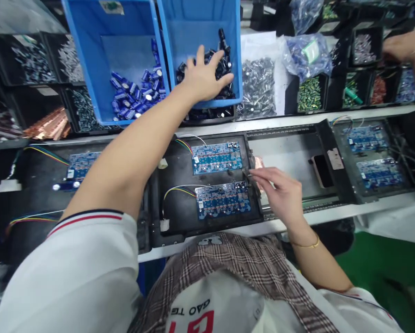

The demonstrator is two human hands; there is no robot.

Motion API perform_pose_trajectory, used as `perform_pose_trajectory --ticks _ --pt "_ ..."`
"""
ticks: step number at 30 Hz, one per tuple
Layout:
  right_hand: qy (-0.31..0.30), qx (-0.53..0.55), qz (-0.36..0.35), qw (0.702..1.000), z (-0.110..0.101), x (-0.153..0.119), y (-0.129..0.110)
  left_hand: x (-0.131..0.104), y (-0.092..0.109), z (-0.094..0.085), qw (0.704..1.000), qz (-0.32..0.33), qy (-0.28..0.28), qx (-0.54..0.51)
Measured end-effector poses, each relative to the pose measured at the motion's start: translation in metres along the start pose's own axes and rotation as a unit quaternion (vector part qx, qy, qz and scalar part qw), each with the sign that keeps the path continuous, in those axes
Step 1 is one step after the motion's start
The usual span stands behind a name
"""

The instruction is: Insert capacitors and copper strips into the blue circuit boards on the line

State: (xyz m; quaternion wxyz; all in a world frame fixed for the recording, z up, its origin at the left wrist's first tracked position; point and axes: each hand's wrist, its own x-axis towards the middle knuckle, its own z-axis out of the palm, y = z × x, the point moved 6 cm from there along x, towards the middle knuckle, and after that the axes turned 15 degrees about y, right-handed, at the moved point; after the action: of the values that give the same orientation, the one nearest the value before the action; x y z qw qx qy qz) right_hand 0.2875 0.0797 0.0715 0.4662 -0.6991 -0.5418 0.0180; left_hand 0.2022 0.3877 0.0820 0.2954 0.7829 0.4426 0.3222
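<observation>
My left hand is over the right blue bin, fingers spread above a pile of black cylindrical capacitors; its palm side is hidden. Thumb and fingertips of my right hand are pinched together at the right edge of a black tray. Whatever small thing they hold is too small to name. Two blue circuit boards lie in that tray, a far one and a near one, each with thin coloured wires at its left end.
Blue capacitors fill part of the left blue bin. Loose parts lie in a clear bag. A phone rests on the line to the right. Another person's hand reaches into parts bins at the upper right.
</observation>
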Motion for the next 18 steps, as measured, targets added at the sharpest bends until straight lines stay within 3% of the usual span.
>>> perform_pose_trajectory --ticks 4,7,14,16,18 --pt "-0.004 -0.071 -0.012 0.997 -0.011 -0.041 0.01 0.016 -0.007 0.016 0.993 0.107 -0.039 -0.008" --pt "-0.023 -0.087 -0.023 0.996 -0.013 -0.059 0.014 0.023 -0.015 0.015 0.994 0.105 -0.034 0.012" --pt "-0.013 -0.126 -0.034 0.991 -0.001 -0.06 0.03 0.044 -0.008 0.011 0.989 0.14 -0.017 -0.042" --pt "-0.004 -0.136 -0.049 0.989 0.005 -0.058 0.031 0.054 -0.007 0.002 0.989 0.118 0.033 -0.085" --pt "0.0 -0.136 -0.057 0.989 0.01 -0.055 0.032 0.063 -0.014 0.006 0.982 0.006 -0.003 -0.19"
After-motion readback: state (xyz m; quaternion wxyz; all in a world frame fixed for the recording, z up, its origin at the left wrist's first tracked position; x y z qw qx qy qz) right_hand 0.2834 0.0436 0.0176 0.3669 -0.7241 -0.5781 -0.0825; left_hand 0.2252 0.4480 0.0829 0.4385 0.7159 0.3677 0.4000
